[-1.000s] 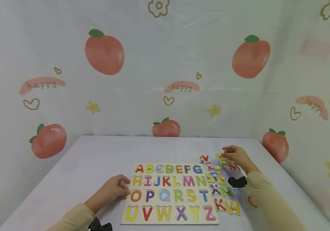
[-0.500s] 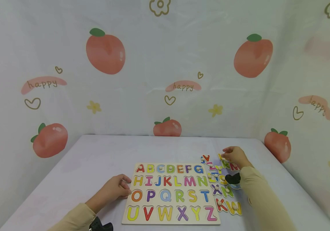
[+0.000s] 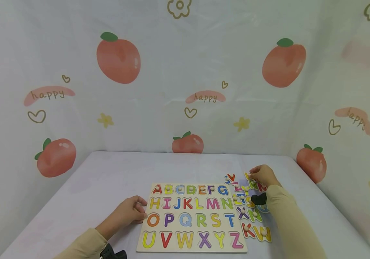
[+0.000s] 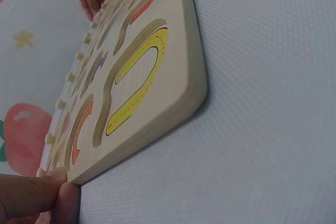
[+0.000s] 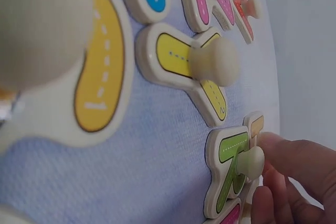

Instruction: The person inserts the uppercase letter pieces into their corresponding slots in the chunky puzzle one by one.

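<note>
A wooden alphabet puzzle board (image 3: pixel 191 250) lies flat on the table, with knobbed pieces A to G in its top row. My left hand (image 3: pixel 128 212) holds its left edge; in the left wrist view the thumb (image 4: pixel 39 190) lies at the rim with a finger against the side. Beyond the board's right side, my right hand (image 3: pixel 264 175) pinches a yellow letter piece (image 3: pixel 246 175), mostly hidden by the fingers. Right beside it in the right wrist view is a green R piece (image 5: pixel 229 156). A red M piece (image 3: pixel 261 187) lies partly under that hand.
Loose knobbed letters crowd the board's right side, among them a yellow Y (image 5: pixel 173 59), a purple X (image 3: pixel 242 213), a red K (image 3: pixel 248 230) and a yellow W (image 3: pixel 262 233). A printed fabric wall (image 3: pixel 152 115) rises behind the white table (image 3: pixel 113 172).
My right hand has shifted slightly, its fingertips closing in on the yellow letter piece, and the forearm has swung left. The left hand stays at the board's edge.
</note>
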Demonstrator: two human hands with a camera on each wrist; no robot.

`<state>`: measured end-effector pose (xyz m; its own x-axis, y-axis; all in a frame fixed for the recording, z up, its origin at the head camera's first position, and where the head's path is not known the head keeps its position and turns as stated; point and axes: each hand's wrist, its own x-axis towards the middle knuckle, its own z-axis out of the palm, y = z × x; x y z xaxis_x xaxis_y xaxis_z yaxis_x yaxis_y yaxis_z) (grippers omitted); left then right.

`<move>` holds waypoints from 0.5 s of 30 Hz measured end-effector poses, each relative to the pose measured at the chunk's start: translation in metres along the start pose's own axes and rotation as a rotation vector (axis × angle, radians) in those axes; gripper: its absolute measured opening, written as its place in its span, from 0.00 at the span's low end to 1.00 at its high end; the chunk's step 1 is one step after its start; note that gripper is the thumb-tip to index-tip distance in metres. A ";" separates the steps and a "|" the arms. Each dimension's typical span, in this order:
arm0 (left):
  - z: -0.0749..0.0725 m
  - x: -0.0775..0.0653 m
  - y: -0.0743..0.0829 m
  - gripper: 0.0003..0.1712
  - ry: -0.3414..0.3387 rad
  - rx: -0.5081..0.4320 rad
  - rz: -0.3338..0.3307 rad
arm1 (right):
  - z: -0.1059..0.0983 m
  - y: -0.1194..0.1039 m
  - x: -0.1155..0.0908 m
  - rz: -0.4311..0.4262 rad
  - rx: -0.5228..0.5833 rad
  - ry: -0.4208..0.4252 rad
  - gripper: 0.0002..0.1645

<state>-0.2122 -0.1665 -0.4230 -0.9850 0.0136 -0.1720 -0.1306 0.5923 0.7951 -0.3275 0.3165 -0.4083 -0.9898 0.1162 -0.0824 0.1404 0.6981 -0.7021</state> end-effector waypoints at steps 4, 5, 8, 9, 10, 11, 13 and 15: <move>0.000 0.000 0.000 0.21 0.000 -0.004 0.002 | 0.002 0.001 0.003 0.027 0.029 -0.021 0.16; 0.000 0.000 0.000 0.21 -0.001 -0.004 0.002 | 0.003 0.001 0.004 0.032 0.039 -0.025 0.15; 0.000 0.000 0.000 0.21 -0.001 0.000 0.001 | 0.004 0.002 0.006 0.042 0.055 -0.028 0.13; 0.000 0.000 0.001 0.21 0.000 0.003 0.002 | 0.004 0.002 0.007 0.039 0.055 -0.028 0.12; 0.000 -0.001 0.001 0.21 0.001 0.007 0.002 | 0.004 0.002 0.007 0.036 0.053 -0.027 0.12; 0.000 -0.001 0.001 0.21 0.003 0.011 0.002 | 0.004 0.003 0.007 0.033 0.051 -0.026 0.11; 0.000 -0.001 0.001 0.21 0.005 0.016 0.000 | 0.004 0.002 0.007 0.027 0.048 -0.021 0.11; 0.000 -0.001 0.002 0.21 0.007 0.016 -0.003 | 0.004 0.001 0.006 0.020 0.035 -0.014 0.11</move>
<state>-0.2111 -0.1655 -0.4211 -0.9853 0.0066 -0.1705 -0.1318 0.6048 0.7854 -0.3336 0.3151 -0.4123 -0.9871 0.1197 -0.1059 0.1591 0.6709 -0.7243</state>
